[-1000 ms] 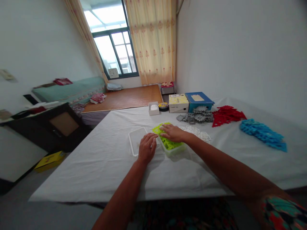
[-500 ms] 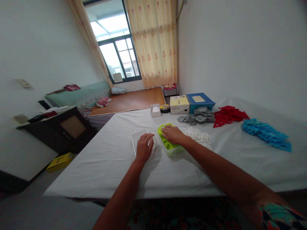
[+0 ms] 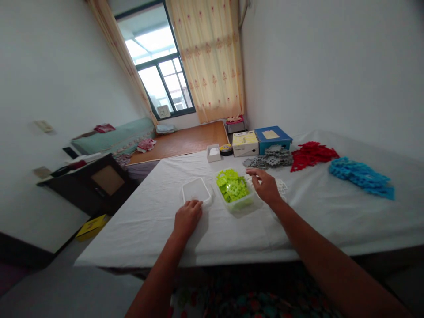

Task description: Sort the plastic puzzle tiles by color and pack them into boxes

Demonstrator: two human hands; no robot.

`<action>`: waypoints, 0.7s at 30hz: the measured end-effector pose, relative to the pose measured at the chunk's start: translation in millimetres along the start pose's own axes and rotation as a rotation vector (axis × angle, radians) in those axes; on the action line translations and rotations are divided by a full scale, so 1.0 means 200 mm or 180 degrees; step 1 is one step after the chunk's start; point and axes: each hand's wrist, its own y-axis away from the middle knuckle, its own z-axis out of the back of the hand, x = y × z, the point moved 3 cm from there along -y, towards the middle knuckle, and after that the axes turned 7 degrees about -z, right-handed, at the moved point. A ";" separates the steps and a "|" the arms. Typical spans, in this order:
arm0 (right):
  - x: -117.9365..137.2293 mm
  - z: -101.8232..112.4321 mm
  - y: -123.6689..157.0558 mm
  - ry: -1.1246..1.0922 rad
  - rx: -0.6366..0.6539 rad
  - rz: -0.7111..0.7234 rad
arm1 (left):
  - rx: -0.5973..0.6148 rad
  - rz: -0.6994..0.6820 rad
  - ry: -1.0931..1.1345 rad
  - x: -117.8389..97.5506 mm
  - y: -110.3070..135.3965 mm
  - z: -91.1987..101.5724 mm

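A clear plastic tub (image 3: 239, 205) filled with lime-green notched plastic pieces (image 3: 232, 184) stands on the white cloth. To its left lies a clear lid (image 3: 196, 191) with a pale rim. My left hand (image 3: 188, 215) has its bent fingers over the lid's near rim; its thumb is not clearly seen. Past the tub's right side, my right hand (image 3: 265, 185) hovers with fingers apart and nothing visible in them. It partly covers loose white plastic pieces (image 3: 281, 185) on the cloth.
Grey (image 3: 273, 158), red (image 3: 313, 154) and blue (image 3: 361, 176) piles of plastic pieces lie along the right. Behind stand a blue box (image 3: 273, 138), a yellow-and-white box (image 3: 245, 145), a round black container (image 3: 226, 150) and a small white box (image 3: 213, 153).
My right hand has lifted off the green pieces and moved right toward the white ones. My left hand has drawn back from over the lid to its near rim. The view has shifted slightly.
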 end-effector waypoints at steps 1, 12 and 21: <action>-0.01 0.01 0.01 0.0042 -0.0111 0.0082 | -0.0190 0.0116 -0.0002 0.03 -0.01 0.03; -0.01 0.05 0.08 0.0092 -0.0202 0.0241 | -0.3339 0.2198 0.3950 0.39 -0.16 0.23; -0.02 0.01 0.11 0.0034 0.0091 0.0183 | -0.2929 0.2075 0.6170 -0.15 -0.24 0.14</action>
